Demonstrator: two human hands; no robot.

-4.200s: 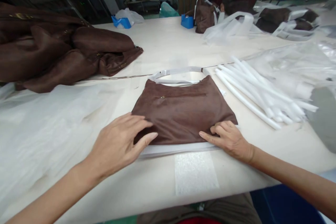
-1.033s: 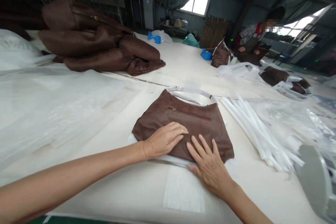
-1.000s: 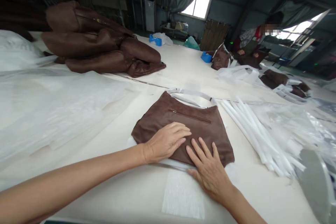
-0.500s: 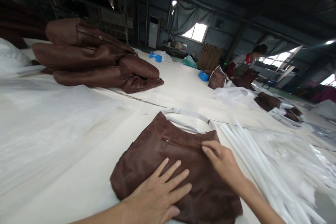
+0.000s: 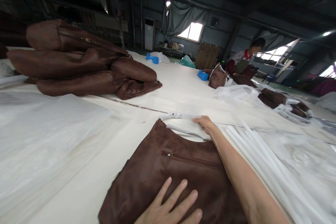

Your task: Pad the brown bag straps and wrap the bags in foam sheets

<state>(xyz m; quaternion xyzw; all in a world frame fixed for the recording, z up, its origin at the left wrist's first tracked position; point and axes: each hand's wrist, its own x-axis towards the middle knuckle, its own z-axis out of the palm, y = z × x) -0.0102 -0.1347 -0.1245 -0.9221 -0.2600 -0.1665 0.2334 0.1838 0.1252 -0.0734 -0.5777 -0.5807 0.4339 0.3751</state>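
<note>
A dark brown handbag (image 5: 141, 168) lies flat on the white table, its zipped pocket (image 5: 194, 159) facing up. My left hand (image 5: 170, 204) rests on the lower part of the bag with its fingers spread. At the top edge, my right hand (image 5: 206, 123) grips the bag's strap (image 5: 181, 116), which is wrapped in white material. The zip's small metal pull (image 5: 170, 154) sits at the left end of the pocket. My right forearm hides the bag's upper right corner.
Several brown bags (image 5: 78, 63) are piled at the left behind clear plastic sheeting (image 5: 47, 126). White foam-like strips (image 5: 257, 161) and plastic bags lie to the right. Across the table (image 5: 181, 91), a person (image 5: 243, 61) handles brown bags near a blue tape dispenser (image 5: 202, 75).
My right hand has moved from the pocket zip's right end up to the wrapped strap and closed on it. My left hand remains spread on the bag, lower in view.
</note>
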